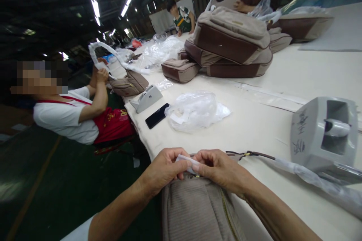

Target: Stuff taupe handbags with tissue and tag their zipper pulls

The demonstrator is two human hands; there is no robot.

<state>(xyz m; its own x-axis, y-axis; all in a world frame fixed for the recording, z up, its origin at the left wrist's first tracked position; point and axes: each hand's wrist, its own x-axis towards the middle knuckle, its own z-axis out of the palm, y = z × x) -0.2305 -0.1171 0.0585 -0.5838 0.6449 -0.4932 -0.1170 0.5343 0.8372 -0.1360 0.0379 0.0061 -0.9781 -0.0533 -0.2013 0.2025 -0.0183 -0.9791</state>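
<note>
A small piece of white paper (pixel 184 159) is pinched between the fingertips of my left hand (pixel 169 163) and my right hand (pixel 216 165). Both hands are closed on it, thumbs nearly meeting. Just beneath them is a taupe corduroy bag (pixel 195 207) with a brass zipper (pixel 228 214) down its right side. Part of a zipper shows under the paper, but my fingers hide its end. To the right runs a strap (pixel 263 155) with a brass clasp, its far part wrapped in white film (pixel 305 173).
Grey tape dispensers (pixel 304 139) (pixel 147 99) stand right and left on the white table (pixel 254 135). Between them lie a black phone (pixel 157 116) and a clear plastic bag (pixel 195 111). Brown-trimmed bags (pixel 232 37) are piled behind. A co-worker (pixel 70 109) handles a wrapped strap at left.
</note>
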